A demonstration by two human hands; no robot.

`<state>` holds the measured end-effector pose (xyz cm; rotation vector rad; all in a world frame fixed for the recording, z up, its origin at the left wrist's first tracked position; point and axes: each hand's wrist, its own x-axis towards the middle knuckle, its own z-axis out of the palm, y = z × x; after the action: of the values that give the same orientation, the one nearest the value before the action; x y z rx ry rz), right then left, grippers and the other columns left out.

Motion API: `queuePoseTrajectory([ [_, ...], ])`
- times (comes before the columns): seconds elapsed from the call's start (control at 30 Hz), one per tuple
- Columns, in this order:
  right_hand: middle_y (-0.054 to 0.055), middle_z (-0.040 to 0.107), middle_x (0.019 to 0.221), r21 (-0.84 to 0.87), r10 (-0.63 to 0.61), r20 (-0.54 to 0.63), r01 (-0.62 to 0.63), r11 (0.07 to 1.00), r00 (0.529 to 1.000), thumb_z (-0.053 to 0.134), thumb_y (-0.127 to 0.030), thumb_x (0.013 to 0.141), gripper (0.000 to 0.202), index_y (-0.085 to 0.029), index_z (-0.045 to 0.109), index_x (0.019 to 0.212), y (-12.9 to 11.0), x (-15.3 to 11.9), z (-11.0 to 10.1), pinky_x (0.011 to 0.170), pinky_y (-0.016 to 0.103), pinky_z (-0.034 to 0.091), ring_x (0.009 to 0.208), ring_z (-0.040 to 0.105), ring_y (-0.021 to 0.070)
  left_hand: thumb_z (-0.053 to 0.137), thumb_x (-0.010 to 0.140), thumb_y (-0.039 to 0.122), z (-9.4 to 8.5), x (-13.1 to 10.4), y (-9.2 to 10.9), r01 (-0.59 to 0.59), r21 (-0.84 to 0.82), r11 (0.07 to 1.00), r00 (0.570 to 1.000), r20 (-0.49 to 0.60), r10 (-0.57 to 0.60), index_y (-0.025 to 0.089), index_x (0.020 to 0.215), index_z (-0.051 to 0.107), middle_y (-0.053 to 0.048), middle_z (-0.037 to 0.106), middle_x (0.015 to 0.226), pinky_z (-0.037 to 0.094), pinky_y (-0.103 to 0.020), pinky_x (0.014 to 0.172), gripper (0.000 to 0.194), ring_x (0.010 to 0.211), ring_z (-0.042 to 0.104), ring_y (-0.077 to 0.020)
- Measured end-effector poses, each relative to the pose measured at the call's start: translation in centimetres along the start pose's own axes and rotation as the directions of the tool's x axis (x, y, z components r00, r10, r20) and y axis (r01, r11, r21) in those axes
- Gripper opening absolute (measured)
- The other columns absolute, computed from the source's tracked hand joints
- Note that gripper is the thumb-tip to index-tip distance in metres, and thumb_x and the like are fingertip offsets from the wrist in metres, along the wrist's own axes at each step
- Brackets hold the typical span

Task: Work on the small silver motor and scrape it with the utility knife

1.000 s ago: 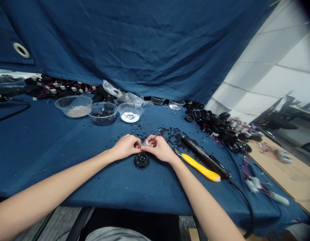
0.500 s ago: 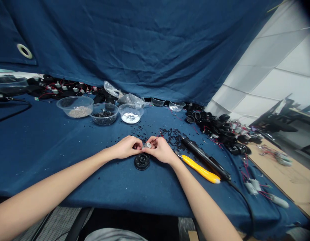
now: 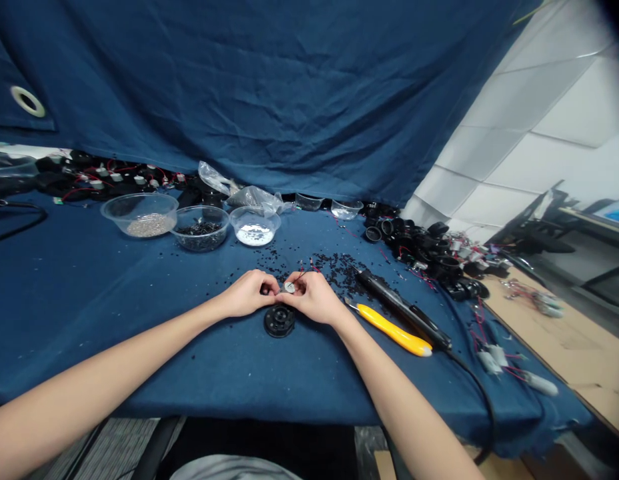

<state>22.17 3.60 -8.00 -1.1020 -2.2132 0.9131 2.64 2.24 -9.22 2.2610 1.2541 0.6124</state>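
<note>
A small silvery motor [image 3: 289,287] with thin red and dark wires is pinched in my right hand [image 3: 313,297]. My left hand [image 3: 250,293] is closed in a pinch, its fingertips meeting the motor's left side. Whatever sits between those left fingertips is too small and covered to make out. Just below both hands a round black plastic part [image 3: 279,321] with a raised ring and holes lies flat on the blue cloth [image 3: 214,373].
Clear bowls hold small metal pieces [image 3: 150,225], black pieces [image 3: 200,229] and white material [image 3: 255,234]. Black bits [image 3: 337,270] lie scattered behind my hands. To the right are a yellow-handled cutter [image 3: 392,331], a corded black tool [image 3: 402,307], black housings [image 3: 429,250] and wired motors [image 3: 494,358].
The whole view has shifted slightly, so things sit a little further left. Both hands keep their grip by the motor, which has turned slightly. The round black part stays below them.
</note>
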Motion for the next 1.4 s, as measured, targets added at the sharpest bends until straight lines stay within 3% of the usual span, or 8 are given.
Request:
queuePoseTrajectory([
  [0.3,-0.004,0.051,0.059,-0.039,-0.007,-0.049,0.005,0.999,0.999,0.07,-0.038,0.073,0.026,-0.015,0.063,0.081,-0.2,0.0,-0.8,0.053,0.02,0.03,0.055,0.043,0.0076,0.061,0.093,0.033,0.5,0.6,0.6,-0.015,-0.025,1.0,0.998,-0.055,0.014,0.012,0.083,0.064,0.0,0.064,0.077,0.053,-0.032,0.072,0.023,0.072,0.063,-0.0154],
  [0.53,-0.004,0.048,0.057,-0.016,0.01,-0.033,-0.011,1.0,0.999,0.071,-0.042,0.072,0.029,-0.014,0.064,0.078,1.1,-0.1,-1.0,0.051,0.02,0.028,0.054,0.04,0.0071,0.064,0.091,0.033,1.2,1.2,0.5,-0.025,0.004,1.0,0.996,-0.081,0.025,0.013,0.084,0.065,-0.002,0.067,0.084,0.051,-0.04,0.084,0.021,0.085,0.063,-0.0186],
  [0.83,-0.003,0.053,0.063,-0.001,0.004,-0.059,-0.004,1.0,0.998,0.069,-0.041,0.076,0.028,-0.014,0.065,0.082,0.8,-0.1,-0.5,0.055,0.02,0.031,0.059,0.043,0.0076,0.063,0.092,0.033,0.8,0.9,0.6,0.001,-0.018,1.0,0.997,-0.072,-0.002,0.013,0.087,0.066,-0.002,0.068,0.082,0.053,-0.037,0.08,0.021,0.079,0.065,-0.0173],
  [1.03,-0.005,0.048,0.059,0.004,0.017,-0.047,-0.017,1.0,0.999,0.07,-0.044,0.074,0.032,-0.014,0.065,0.084,0.9,-0.2,-0.5,0.052,0.02,0.028,0.055,0.04,0.0074,0.064,0.091,0.033,0.7,0.8,0.5,-0.01,-0.023,1.0,0.998,-0.057,0.009,0.013,0.088,0.066,-0.002,0.068,0.086,0.053,-0.038,0.081,0.021,0.082,0.065,-0.0181],
  [1.4,-0.003,0.052,0.062,0.022,0.016,-0.061,-0.014,1.0,0.998,0.069,-0.042,0.075,0.029,-0.014,0.064,0.08,0.5,-0.2,-0.4,0.055,0.02,0.03,0.058,0.042,0.0077,0.063,0.091,0.032,0.9,0.9,0.2,-0.004,0.039,0.999,0.998,-0.064,0.006,0.013,0.088,0.065,-0.003,0.067,0.087,0.053,-0.039,0.082,0.019,0.085,0.064,-0.0183],
])
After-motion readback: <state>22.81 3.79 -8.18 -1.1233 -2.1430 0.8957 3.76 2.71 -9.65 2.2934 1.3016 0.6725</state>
